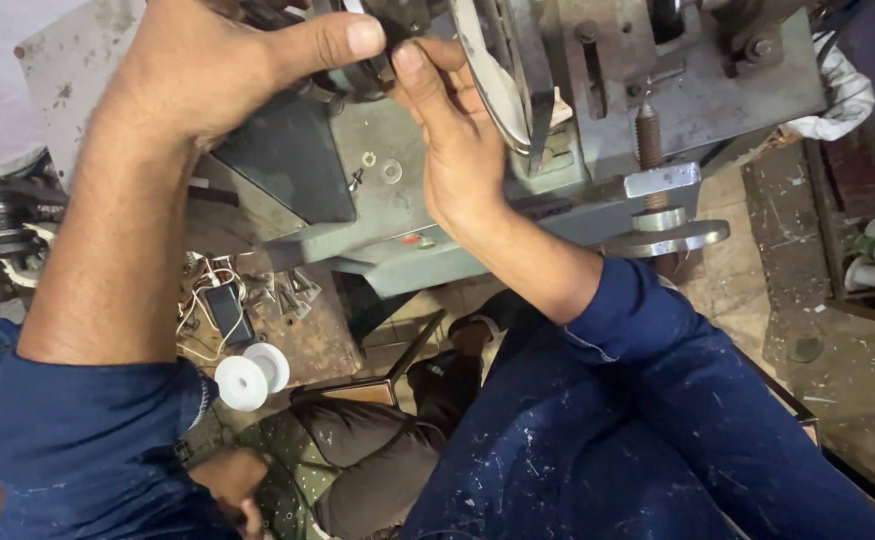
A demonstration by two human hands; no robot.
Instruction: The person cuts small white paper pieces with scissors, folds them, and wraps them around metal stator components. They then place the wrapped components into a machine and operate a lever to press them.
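1. Head view: both hands meet at the top of a grey-green metal workshop machine [397, 190]. The left hand [207, 70] and the right hand [452, 140] are brought together, thumb and fingertips pinching a small dark part [382, 45] on the machine's upper edge. What the part is, I cannot tell.
2. How far along the work is cannot be read here: the part sits on the machine and both hands are pinched on it, nothing set aside.
3. A curved shiny metal strip [487, 90] runs just beside the right hand's fingers, a hard edge close by.
4. A rusty coil spring [647, 140] stands to the right, above a round steel foot [667, 235].
5. Below, a white plastic spool [250, 375] rests on a cluttered rusty bench [307, 340] near tangled white wire [202, 290].
6. Room is tight: blue-trousered knees fill the space beneath, and someone in dark clothes crouches under the bench.
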